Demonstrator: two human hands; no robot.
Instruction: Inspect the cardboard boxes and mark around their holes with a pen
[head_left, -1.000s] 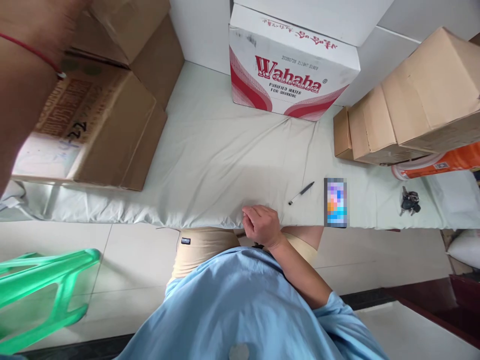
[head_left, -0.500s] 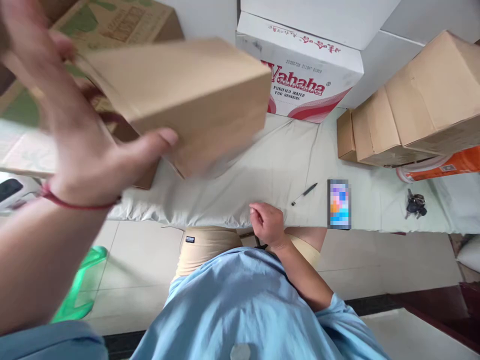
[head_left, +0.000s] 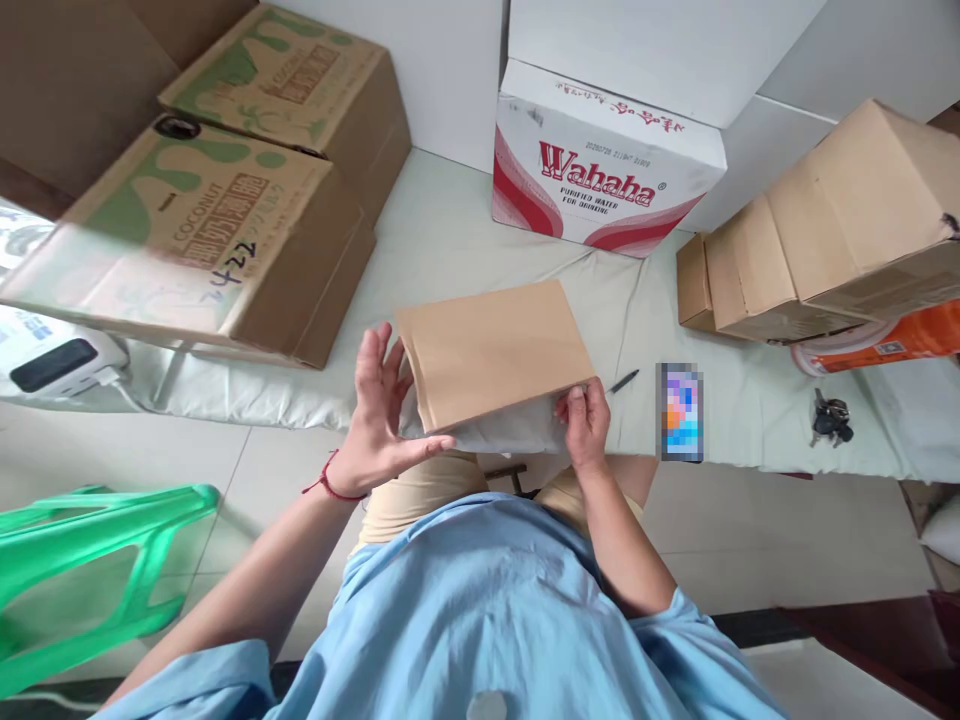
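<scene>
A plain brown cardboard box is in front of me at the near side of the table, its broad face up and slightly turned. My left hand is at the box's left end, fingers spread and thumb stretched along the near corner; whether it touches the box I cannot tell. At the near right corner, my right hand pinches the box's edge between thumb and bent fingers. A dark pen lies just beyond that hand. The underside of the box is hidden.
Two printed coconut cartons stand at the left, near a white device. A Wahaha water carton is at the back. On the right are brown boxes, a phone and keys. A green stool stands below left.
My left hand has brought the box from the upper left down to the table's near middle, and its fingers have spread. My right hand has moved up to the box's right corner and taken hold.
</scene>
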